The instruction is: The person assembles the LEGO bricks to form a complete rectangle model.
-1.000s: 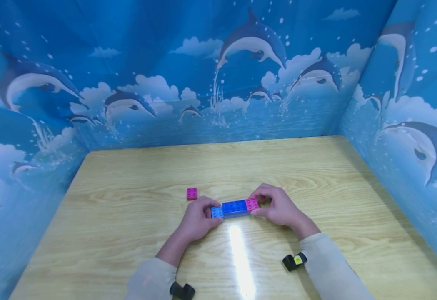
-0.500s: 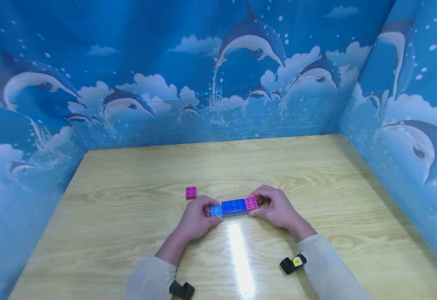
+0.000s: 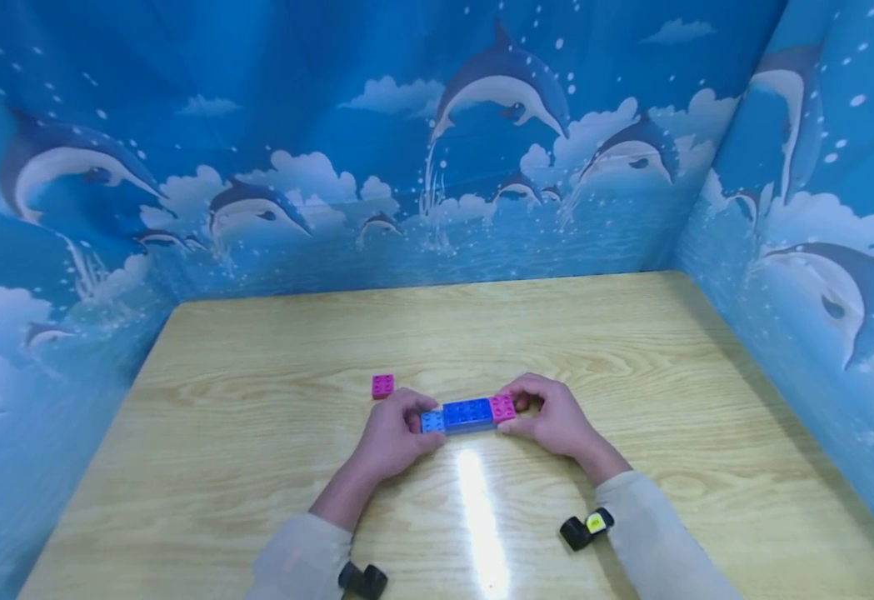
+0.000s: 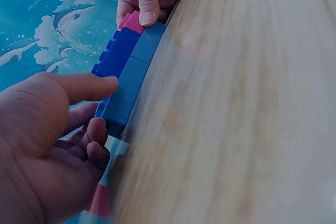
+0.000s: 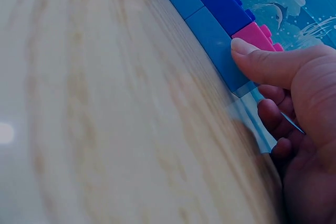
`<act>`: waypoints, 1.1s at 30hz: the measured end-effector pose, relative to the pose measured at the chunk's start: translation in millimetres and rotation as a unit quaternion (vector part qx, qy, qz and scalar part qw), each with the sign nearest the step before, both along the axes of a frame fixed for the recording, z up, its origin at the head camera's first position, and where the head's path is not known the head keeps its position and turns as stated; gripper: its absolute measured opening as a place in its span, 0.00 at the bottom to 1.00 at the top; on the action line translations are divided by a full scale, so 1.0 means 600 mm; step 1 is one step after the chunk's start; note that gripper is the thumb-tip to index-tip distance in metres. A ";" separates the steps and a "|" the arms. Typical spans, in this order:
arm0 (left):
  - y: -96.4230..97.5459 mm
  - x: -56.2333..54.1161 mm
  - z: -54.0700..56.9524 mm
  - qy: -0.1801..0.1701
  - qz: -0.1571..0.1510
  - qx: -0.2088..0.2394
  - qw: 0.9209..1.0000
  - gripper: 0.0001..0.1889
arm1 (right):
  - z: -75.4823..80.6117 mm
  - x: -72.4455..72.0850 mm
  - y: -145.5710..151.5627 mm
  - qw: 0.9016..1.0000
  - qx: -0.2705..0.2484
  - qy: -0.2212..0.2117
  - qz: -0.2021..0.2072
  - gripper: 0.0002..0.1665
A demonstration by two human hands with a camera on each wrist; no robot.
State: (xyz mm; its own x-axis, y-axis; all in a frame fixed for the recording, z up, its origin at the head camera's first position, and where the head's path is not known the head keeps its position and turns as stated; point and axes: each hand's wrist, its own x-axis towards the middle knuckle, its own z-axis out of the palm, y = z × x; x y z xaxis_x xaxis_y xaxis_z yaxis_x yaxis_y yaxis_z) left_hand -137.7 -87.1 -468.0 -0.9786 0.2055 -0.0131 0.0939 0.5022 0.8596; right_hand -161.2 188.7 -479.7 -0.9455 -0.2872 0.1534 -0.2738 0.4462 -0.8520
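Observation:
A row of toy building bricks lies on the table in front of me, two layers high. Lighter blue bricks (image 4: 127, 95) form the lower layer, end to end. On top sit a dark blue brick (image 3: 468, 412) and, at the right end, a pink brick (image 3: 502, 407). The lower layer's studs show at the left end. My left hand (image 3: 395, 435) grips that left end between thumb and fingers. At the opposite end, my right hand (image 3: 552, 414) holds the row, its thumb pressed against the side in the right wrist view. Some fingertips are hidden behind the bricks.
A loose magenta brick (image 3: 382, 386) lies on the wooden table (image 3: 272, 350) just beyond my left hand. Dolphin-patterned blue cloth (image 3: 317, 150) rises along the table's back and sides. Black wrist straps (image 3: 586, 528) sit at both sleeves.
Both hands keep their grip on the ends of the brick row. The view shifts very slightly; the bricks and the loose magenta one stay in place.

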 end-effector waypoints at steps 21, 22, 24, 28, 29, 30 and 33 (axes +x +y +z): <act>-0.051 -0.030 0.022 0.071 0.128 0.010 0.989 0.26 | -0.002 -0.002 0.003 1.000 0.002 -0.004 -0.003 0.24; -0.053 -0.032 0.022 0.076 0.131 0.001 0.988 0.26 | -0.003 -0.002 0.003 1.000 0.001 -0.004 -0.003 0.24; -0.058 -0.036 0.020 0.078 0.133 -0.019 0.988 0.27 | -0.004 -0.003 0.004 1.000 0.000 -0.005 -0.002 0.24; -0.062 -0.042 0.017 0.069 0.137 -0.053 0.987 0.27 | -0.005 -0.003 0.004 1.000 -0.002 -0.008 -0.003 0.24; -0.063 -0.043 0.017 0.063 0.140 -0.057 0.987 0.27 | -0.005 -0.003 0.003 1.000 -0.002 -0.009 -0.002 0.24; -0.063 -0.043 0.016 0.059 0.142 -0.060 0.986 0.27 | -0.004 -0.003 0.004 1.000 -0.002 -0.009 -0.002 0.24; -0.063 -0.046 0.014 0.042 0.147 -0.062 0.986 0.28 | -0.004 -0.003 0.004 1.000 -0.002 -0.009 -0.001 0.24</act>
State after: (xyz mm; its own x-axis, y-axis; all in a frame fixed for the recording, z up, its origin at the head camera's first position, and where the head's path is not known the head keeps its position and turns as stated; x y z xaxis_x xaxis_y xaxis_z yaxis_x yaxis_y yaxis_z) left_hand -165.4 -125.1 -459.5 -0.9943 -0.0859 0.0629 -0.0038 0.6194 0.7851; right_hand -163.3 191.0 -481.9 -0.9484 -0.2853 0.1380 -0.2582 0.4427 -0.8587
